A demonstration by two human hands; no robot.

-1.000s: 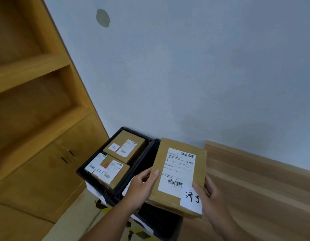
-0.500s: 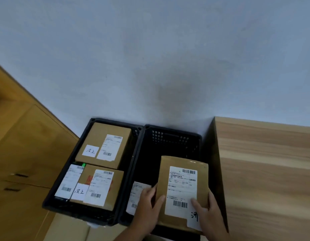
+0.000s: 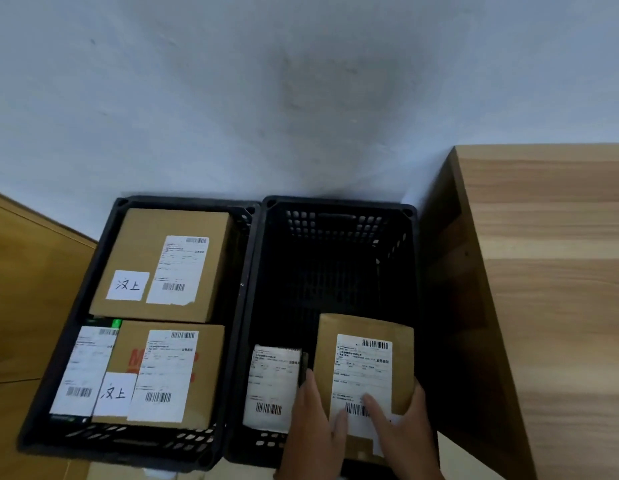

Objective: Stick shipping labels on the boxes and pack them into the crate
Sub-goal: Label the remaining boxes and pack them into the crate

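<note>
- Wooden cabinet (image 3: pixel 27 292) fills the 9 o'clock edge of the scene.
- Left black crate (image 3: pixel 105 258), at 8 o'clock, holds labelled boxes: a far box (image 3: pixel 145 251) and a near box (image 3: pixel 211 375), lying as they did a second ago.
- Right black crate (image 3: pixel 336 204) touches it, at 6 o'clock; a labelled parcel (image 3: pixel 273 382) lies in its near-left corner.
- Left hand (image 3: pixel 310 431) grips the brown box (image 3: pixel 363 327) by its left edge, thumb on the shipping label (image 3: pixel 361 372).
- That box, tilted above the rim a second ago, is now down inside the right crate, at its 5 o'clock corner, just beside the parcel.
- Right hand (image 3: pixel 405 431) grips the box's right edge, one digit across the barcode; the handwriting readable earlier is now under this hand.
- Pale wood table (image 3: pixel 550 271) stands at 3 o'clock, just beside the crate.
</note>
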